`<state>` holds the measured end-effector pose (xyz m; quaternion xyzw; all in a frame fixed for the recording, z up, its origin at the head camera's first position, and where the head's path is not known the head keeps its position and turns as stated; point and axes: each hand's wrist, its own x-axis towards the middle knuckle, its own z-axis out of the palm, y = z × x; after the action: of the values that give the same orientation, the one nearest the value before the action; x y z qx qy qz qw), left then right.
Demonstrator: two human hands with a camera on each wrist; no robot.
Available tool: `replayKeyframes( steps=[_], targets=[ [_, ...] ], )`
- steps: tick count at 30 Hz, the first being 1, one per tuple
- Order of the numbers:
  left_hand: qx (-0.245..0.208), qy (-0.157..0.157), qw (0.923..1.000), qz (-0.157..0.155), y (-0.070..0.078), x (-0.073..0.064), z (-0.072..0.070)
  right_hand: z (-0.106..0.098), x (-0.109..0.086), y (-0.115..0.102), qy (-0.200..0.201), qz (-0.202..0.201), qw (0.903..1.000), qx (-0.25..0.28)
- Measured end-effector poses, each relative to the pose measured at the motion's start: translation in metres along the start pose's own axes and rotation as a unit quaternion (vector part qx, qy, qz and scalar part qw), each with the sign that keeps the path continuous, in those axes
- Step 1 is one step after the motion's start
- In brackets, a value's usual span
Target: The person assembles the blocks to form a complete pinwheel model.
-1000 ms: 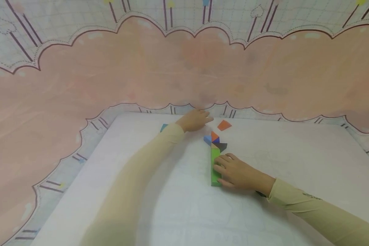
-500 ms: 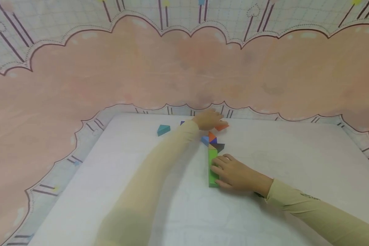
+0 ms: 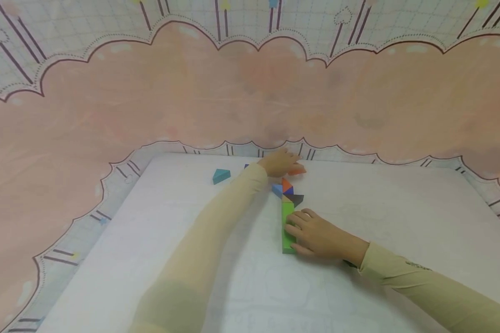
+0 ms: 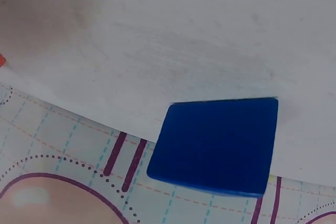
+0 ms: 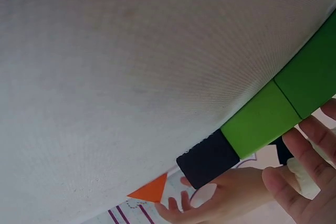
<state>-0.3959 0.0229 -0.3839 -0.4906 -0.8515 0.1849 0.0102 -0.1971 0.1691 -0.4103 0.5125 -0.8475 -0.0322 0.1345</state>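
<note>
My right hand [image 3: 318, 236] rests along a row of green blocks [image 3: 287, 207], fingers over the top and side. The right wrist view shows its fingertips at the edge of the dark green block [image 5: 310, 72] and light green block [image 5: 262, 119]; a black block [image 5: 208, 158] adjoins them. At the far end of the table my left hand [image 3: 279, 163] reaches to an orange block [image 3: 297, 170]. Its fingertips are at that block's edge, fingers loosely spread. Small orange [image 3: 287, 184], light blue [image 3: 277, 190], dark blue and black pieces cluster beyond the green row.
A teal block [image 3: 221, 175] lies far left. The left wrist view has a dark blue block [image 4: 215, 145] near the table edge, mostly behind the left sleeve in the head view. A patterned cloth [image 3: 250, 92] borders the white tabletop [image 3: 150, 259].
My left hand has moved right, over to the orange block, uncovering the teal block. The orange block has shifted slightly left. My right hand stays on the green row.
</note>
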Motion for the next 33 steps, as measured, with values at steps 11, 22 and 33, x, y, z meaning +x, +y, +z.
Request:
replayKeyframes(
  steps=[11,22,33],
  targets=[
    [0.021,0.008,0.9978,-0.063,0.005,0.007,0.001,0.001,0.000,0.000,0.001,-0.003,1.0000,-0.004],
    [0.016,0.011,0.9952,-0.096,0.009,0.009,-0.001,0.001,0.001,-0.001,0.002,-0.005,1.0000,-0.008],
    [-0.035,0.046,0.9944,-0.089,-0.003,-0.016,0.013,0.000,0.001,-0.002,-0.004,0.000,0.9999,-0.009]
  ],
)
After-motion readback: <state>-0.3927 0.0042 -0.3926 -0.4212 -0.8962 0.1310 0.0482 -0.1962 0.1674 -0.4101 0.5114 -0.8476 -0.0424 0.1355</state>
